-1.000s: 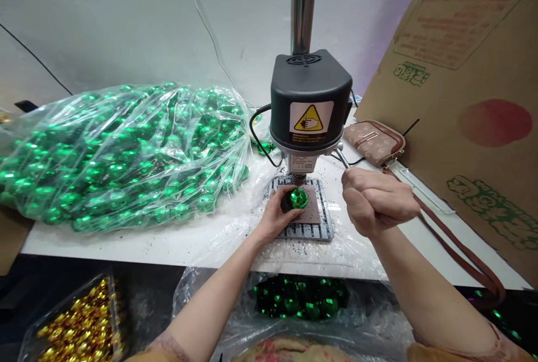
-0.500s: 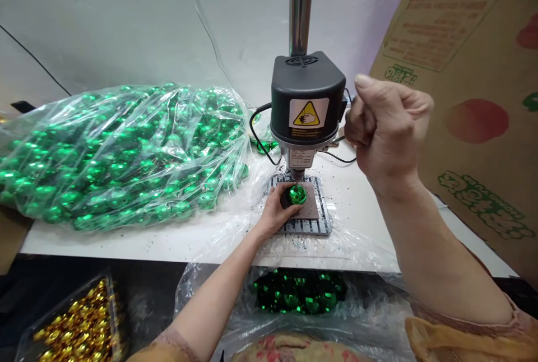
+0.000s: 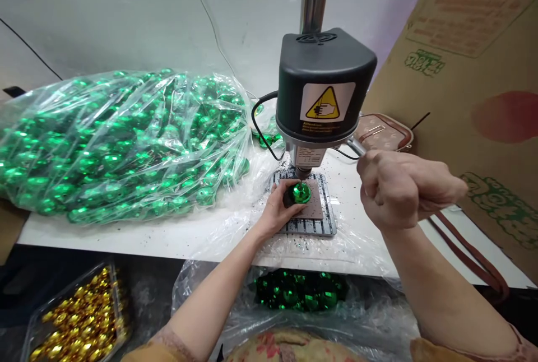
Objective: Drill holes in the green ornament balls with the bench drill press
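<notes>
A green faceted shiny ball (image 3: 301,193) sits on the brown pad of the drill press base, right under the chuck (image 3: 302,173). My left hand (image 3: 279,205) pinches it from the left between thumb and fingers. My right hand (image 3: 406,188) is closed in a fist around the end of the metal feed lever (image 3: 356,146), at the right of the black drill press head (image 3: 325,84). Whether the drill bit touches the ball is hard to make out. Dark shavings lie around the slotted base plate (image 3: 329,222).
A large clear bag of green balls (image 3: 126,149) fills the table's left. More green balls (image 3: 298,290) lie in plastic below the front edge. A tub of golden balls (image 3: 78,317) stands lower left. A cardboard box (image 3: 474,87) and a brown bag (image 3: 384,132) are at right.
My right hand has come down and slightly right, its fist turned over. The drill press head looks larger and higher in view. My left hand keeps the ball in nearly the same spot.
</notes>
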`<state>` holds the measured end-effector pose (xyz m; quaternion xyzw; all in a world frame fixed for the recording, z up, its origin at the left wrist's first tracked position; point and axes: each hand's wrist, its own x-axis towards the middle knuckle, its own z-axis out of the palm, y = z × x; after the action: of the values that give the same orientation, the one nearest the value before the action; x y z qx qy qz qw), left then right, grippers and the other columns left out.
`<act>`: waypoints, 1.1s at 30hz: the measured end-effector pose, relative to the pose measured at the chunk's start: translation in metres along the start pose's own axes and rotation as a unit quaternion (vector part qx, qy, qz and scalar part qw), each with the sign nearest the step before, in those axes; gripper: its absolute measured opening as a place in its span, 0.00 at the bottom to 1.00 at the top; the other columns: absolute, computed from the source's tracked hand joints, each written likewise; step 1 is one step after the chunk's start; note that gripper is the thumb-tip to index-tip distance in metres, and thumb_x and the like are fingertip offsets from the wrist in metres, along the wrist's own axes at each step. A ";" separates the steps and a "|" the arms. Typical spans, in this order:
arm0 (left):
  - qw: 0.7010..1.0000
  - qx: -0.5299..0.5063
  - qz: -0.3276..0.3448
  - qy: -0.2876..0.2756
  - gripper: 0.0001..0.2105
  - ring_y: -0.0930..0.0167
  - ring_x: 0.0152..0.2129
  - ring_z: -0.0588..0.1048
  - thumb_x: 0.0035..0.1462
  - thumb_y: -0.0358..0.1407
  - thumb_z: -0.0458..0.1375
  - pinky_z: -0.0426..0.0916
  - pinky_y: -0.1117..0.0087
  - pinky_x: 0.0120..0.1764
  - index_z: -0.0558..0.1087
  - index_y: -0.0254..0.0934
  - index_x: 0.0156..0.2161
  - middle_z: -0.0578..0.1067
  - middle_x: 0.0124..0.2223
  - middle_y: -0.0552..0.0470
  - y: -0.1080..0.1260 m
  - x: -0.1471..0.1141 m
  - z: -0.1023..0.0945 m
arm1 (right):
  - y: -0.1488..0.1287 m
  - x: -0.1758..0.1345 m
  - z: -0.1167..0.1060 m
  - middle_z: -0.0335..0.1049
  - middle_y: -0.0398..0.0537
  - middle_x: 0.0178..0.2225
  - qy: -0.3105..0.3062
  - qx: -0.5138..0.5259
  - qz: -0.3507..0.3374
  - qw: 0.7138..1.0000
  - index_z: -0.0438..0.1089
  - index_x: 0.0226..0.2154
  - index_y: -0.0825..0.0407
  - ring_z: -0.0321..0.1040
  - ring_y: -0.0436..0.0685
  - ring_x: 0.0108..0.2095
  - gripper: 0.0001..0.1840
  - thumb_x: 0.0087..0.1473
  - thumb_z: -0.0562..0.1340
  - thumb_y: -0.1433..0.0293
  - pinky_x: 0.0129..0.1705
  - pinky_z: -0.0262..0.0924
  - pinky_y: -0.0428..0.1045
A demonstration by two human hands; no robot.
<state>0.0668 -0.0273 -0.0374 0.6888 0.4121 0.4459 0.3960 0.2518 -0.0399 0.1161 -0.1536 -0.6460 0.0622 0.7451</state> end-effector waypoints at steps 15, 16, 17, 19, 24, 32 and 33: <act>1.000 0.001 0.010 -0.003 0.22 0.58 0.54 0.73 0.57 0.39 0.69 0.63 0.52 0.60 0.69 0.44 0.55 0.76 0.55 0.47 -0.001 -0.001 0.000 | 0.016 -0.019 -0.011 0.44 0.36 0.18 -0.087 0.027 -0.127 0.988 0.42 0.19 0.50 0.48 0.43 0.16 0.24 0.45 0.58 0.86 0.20 0.40 0.50; 1.000 0.002 0.009 -0.004 0.23 0.58 0.54 0.73 0.57 0.39 0.69 0.63 0.52 0.61 0.69 0.44 0.55 0.76 0.55 0.47 -0.001 -0.001 0.000 | 0.016 -0.019 -0.011 0.44 0.36 0.18 -0.093 0.024 -0.128 0.987 0.42 0.19 0.50 0.48 0.43 0.16 0.24 0.45 0.58 0.86 0.20 0.40 0.50; 1.000 0.001 0.009 -0.004 0.23 0.58 0.55 0.73 0.56 0.39 0.69 0.63 0.52 0.61 0.69 0.44 0.55 0.76 0.55 0.47 -0.001 -0.001 0.000 | 0.017 -0.018 -0.012 0.44 0.36 0.18 -0.101 0.020 -0.130 0.986 0.42 0.19 0.50 0.47 0.43 0.16 0.24 0.44 0.58 0.87 0.20 0.40 0.50; 1.000 -0.002 0.008 -0.002 0.23 0.58 0.55 0.73 0.56 0.39 0.70 0.64 0.52 0.61 0.70 0.44 0.55 0.76 0.55 0.46 -0.002 -0.001 0.001 | 0.018 -0.018 -0.013 0.43 0.36 0.17 -0.119 0.011 -0.134 0.984 0.42 0.19 0.50 0.46 0.43 0.17 0.25 0.43 0.58 0.87 0.20 0.40 0.50; 1.000 -0.013 0.007 0.003 0.24 0.57 0.55 0.74 0.55 0.38 0.70 0.64 0.51 0.61 0.70 0.44 0.55 0.76 0.55 0.46 -0.003 -0.001 0.001 | 0.014 -0.019 -0.011 0.43 0.35 0.17 -0.118 0.019 -0.140 0.983 0.42 0.18 0.50 0.46 0.43 0.16 0.26 0.42 0.59 0.87 0.18 0.41 0.49; 0.999 -0.014 0.000 0.033 0.24 0.58 0.55 0.74 0.53 0.35 0.71 0.67 0.52 0.59 0.70 0.43 0.54 0.76 0.55 0.45 0.003 -0.002 0.005 | -0.009 0.053 0.015 0.47 0.36 0.11 0.075 0.035 0.135 0.987 0.53 0.13 0.49 0.46 0.47 0.12 0.25 0.54 0.62 0.76 0.15 0.39 0.51; 0.999 -0.010 0.003 0.043 0.25 0.58 0.55 0.74 0.52 0.35 0.71 0.67 0.52 0.59 0.70 0.42 0.54 0.75 0.55 0.45 0.002 -0.004 0.007 | -0.007 0.065 0.017 0.47 0.37 0.10 0.078 0.051 0.178 0.980 0.54 0.11 0.48 0.45 0.47 0.11 0.25 0.53 0.63 0.76 0.14 0.36 0.52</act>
<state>0.0733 -0.0329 -0.0384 0.6662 0.4223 0.4803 0.3835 0.2445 -0.0248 0.1813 -0.2322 -0.5444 0.2148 0.7769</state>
